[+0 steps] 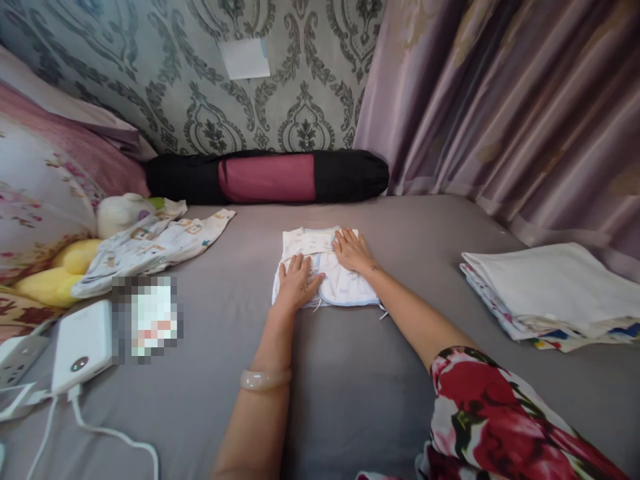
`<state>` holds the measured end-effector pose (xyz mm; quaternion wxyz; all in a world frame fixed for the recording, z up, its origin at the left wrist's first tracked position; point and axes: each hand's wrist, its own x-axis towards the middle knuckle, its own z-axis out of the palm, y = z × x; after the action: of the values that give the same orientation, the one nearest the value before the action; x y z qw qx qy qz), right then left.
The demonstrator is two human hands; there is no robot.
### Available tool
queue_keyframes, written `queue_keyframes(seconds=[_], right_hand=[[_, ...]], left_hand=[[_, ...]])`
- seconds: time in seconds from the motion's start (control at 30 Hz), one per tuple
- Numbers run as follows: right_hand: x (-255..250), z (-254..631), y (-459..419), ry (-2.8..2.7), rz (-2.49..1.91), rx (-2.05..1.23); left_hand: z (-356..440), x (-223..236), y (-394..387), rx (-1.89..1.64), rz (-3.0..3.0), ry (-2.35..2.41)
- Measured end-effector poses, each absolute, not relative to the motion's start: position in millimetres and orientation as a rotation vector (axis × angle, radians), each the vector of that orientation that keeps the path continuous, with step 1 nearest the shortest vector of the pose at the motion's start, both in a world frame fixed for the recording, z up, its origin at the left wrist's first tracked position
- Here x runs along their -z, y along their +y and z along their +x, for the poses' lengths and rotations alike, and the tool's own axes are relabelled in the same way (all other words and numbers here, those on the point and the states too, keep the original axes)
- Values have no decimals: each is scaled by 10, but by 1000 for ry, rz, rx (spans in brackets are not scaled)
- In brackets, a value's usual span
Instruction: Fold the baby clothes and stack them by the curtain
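A small white baby garment [345,283] with light blue trim and thin ties lies folded on the grey bed sheet [350,373]. My left hand [299,283] rests on its left part, fingers stretched out and pointing away from me. On its upper right part lies my right hand [353,250], palm down with the fingers spread. Both hands press flat on the cloth and grip nothing. Part of the garment is hidden under them.
Folded cloths [550,287] are stacked at the right. To the left lie a printed baby garment [165,240], a yellow plush toy [60,273], a white power bank [83,347] with cables and a power strip [23,357]. A black and maroon long bag [267,177] lies along the wall.
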<state>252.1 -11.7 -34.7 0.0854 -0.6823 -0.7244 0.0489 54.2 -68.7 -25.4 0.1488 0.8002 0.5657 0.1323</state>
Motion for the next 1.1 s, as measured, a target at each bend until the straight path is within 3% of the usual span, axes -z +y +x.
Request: queue_keyframes(seconds=[0.37, 0.73, 0.93, 1.1], right_hand=[[192, 2410, -550, -2195, -1907, -192], [340, 2190, -1094, -2208, -1912, -226], [278, 2345, -1037, -2213, -1799, -446], [196, 2719, -1154, -1987, -1831, -322]], left_hand=[[649, 167, -743, -489, 2398, 1589], [752, 318, -858, -261, 2537, 1552], [711, 289, -876, -212, 2579, 1536], [306, 110, -951, -346, 2613, 1708]])
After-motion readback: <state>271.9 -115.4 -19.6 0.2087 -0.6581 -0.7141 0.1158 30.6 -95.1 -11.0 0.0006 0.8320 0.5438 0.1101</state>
